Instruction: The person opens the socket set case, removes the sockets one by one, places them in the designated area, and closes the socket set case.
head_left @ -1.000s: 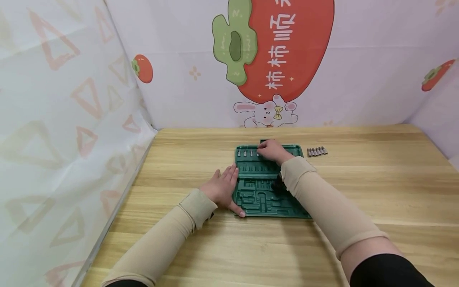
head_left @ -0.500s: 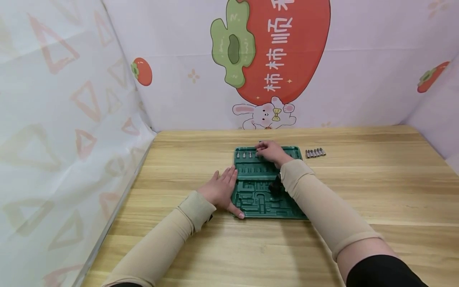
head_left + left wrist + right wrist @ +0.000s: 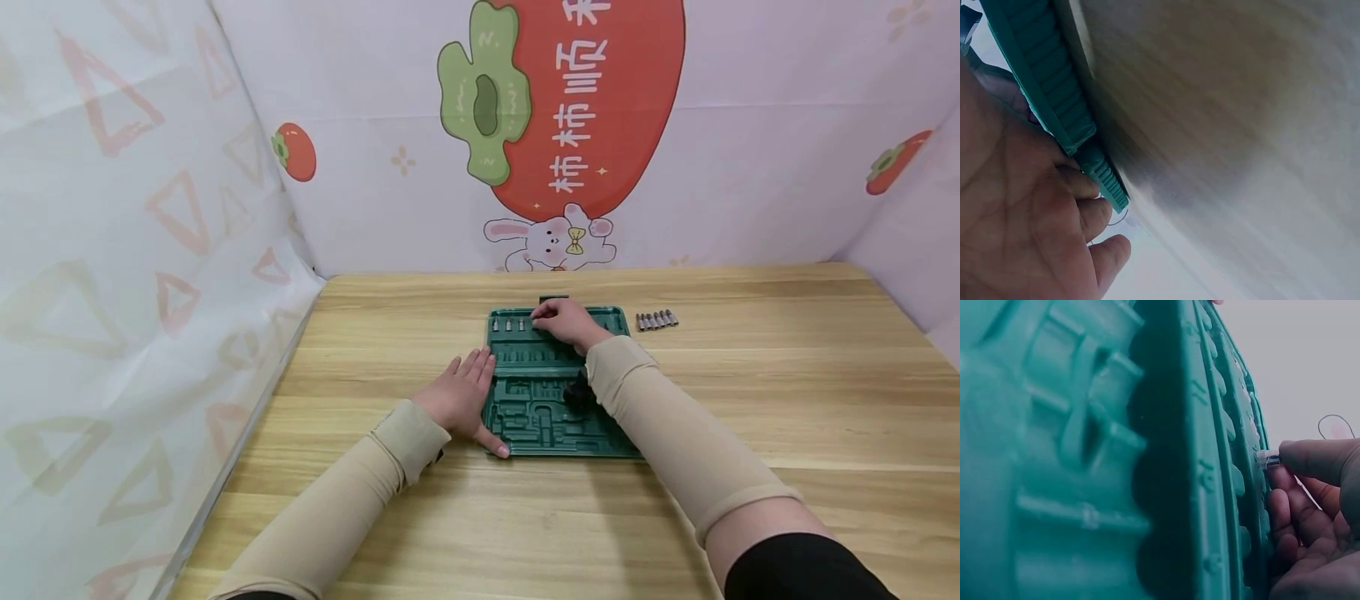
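An unfolded green tool case (image 3: 558, 452) with moulded slots lies on the table. My left hand (image 3: 460, 396) rests along its left side, fingers straight, thumb at the front left corner; the left wrist view shows the palm beside the case's ribbed side. At the case's far row, my right hand (image 3: 566, 322) pinches a small metal socket (image 3: 1268, 459) between thumb and finger, against the row of slots. Three similar sockets (image 3: 508, 325) sit upright in that row, left of the right hand. The right hand and sleeve cover part of the case.
Right of the case, several loose sockets (image 3: 657, 320) lie side by side on the wooden table (image 3: 787, 375). A dark object (image 3: 577, 392) shows by the right cuff, over the near half of the case. Printed cloth walls stand behind and to the left.
The head view has shifted slightly. The right hand stays at the same place in the far row, its fingers moving only a little. The left hand keeps its place on the case.
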Demonstrator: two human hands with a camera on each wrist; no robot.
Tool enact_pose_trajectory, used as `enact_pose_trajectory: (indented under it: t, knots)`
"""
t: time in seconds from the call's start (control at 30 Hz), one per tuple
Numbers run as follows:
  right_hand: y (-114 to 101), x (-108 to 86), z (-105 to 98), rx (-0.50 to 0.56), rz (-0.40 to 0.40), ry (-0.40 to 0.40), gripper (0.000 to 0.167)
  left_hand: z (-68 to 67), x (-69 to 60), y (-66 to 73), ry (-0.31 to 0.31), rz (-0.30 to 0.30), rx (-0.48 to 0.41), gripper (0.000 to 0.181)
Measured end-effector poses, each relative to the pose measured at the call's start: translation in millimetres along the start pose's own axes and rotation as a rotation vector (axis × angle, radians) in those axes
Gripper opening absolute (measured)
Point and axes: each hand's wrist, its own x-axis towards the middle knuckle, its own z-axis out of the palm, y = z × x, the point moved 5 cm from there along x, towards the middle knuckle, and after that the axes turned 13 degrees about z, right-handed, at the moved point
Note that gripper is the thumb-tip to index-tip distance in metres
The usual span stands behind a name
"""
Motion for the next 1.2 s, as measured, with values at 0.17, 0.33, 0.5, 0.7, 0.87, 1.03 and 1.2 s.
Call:
enact_pose_trajectory:
  t: [0.17,0.33,0.5,0.7,0.87,1.03,1.2]
  knots:
    - [0.4,-1.0,-1.3,0.017,-0.003,0.003,0.026,-1.9,-0.8,0.1,-0.002,-0.005,-0.001,0.143]
    - [0.6,-4.0,-2.0,0.045,-0.007,0.015,0.027,-2.3,-0.8,-0.1,-0.002,-0.008,0.002,0.143]
    - [3.0,-5.1,-3.7,0.119,-0.015,0.032,0.03,-2.2,-0.5,0.1,0.001,-0.011,-0.005,0.143]
    - [4.1,-7.4,-5.0,0.173,-0.044,0.028,0.033,-1.0,-0.8,0.1,-0.004,-0.02,-0.035,0.144]
    - [5.6,-7.5,-8.6,0.266,-0.026,0.043,0.033,0.1,-0.7,0.2,-0.001,-0.019,-0.041,0.145]
    - [10.3,-6.1,-19.7,0.431,0.032,0.064,0.035,0.2,-1.4,1.5,0.01,-0.016,-0.047,0.144]
    - [18.5,-4.9,-36.4,0.588,0.085,0.039,0.044,-0.7,-1.9,0.7,0.01,-0.018,-0.049,0.144]
